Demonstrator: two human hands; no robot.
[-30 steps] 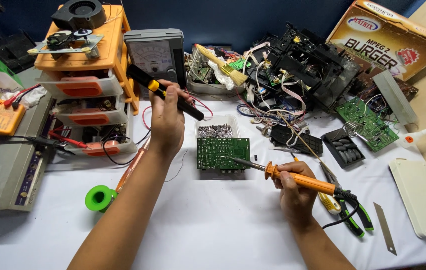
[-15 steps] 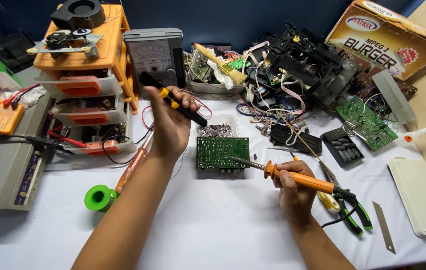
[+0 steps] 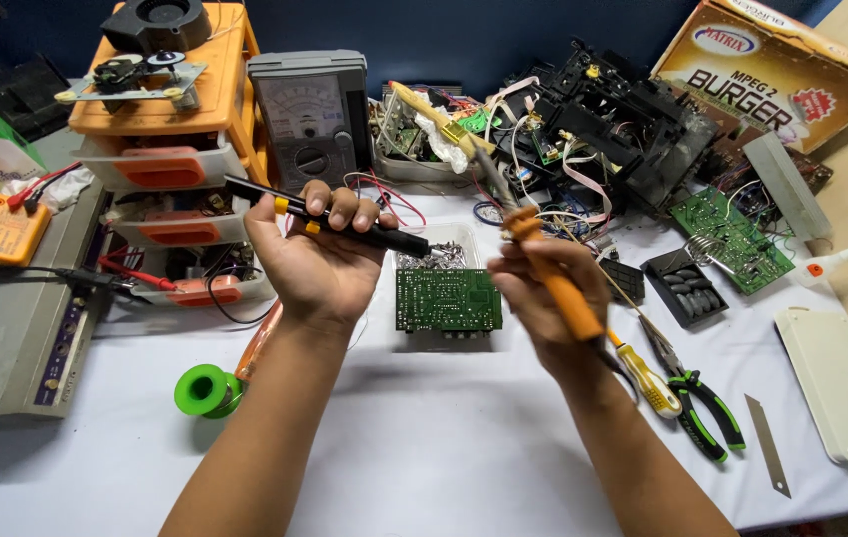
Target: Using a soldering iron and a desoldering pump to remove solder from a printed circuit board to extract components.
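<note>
1. Gripping a black desoldering pump (image 3: 329,221) with a yellow button, the left hand (image 3: 319,264) is showing its palm side to the head camera, fingers curled over the barrel and thumb wrapped under it.
2. The pump is lying almost level across the fingers, its tip pointing right, above and left of the green circuit board (image 3: 447,298).
3. The left forearm is rising from the lower left edge, passing just beside a green solder spool (image 3: 204,389) on the white table (image 3: 424,447).
4. The right hand (image 3: 543,298) is closing its fingers around the orange handle of a soldering iron (image 3: 543,268), holding it raised and tilted, the metal tip aiming up and left toward the clutter at the back.
5. The right forearm is coming in from the bottom right, wrist bent upward.
6. The circuit board is resting flat on the table between the two hands, touched by neither, partly over a clear tray.
7. A yellow-handled screwdriver (image 3: 648,380) and green-handled pliers (image 3: 707,413) are lying just right of the right wrist.
8. A grey analog multimeter (image 3: 309,119) is standing behind the left hand, beside an orange drawer unit (image 3: 170,149).
</note>
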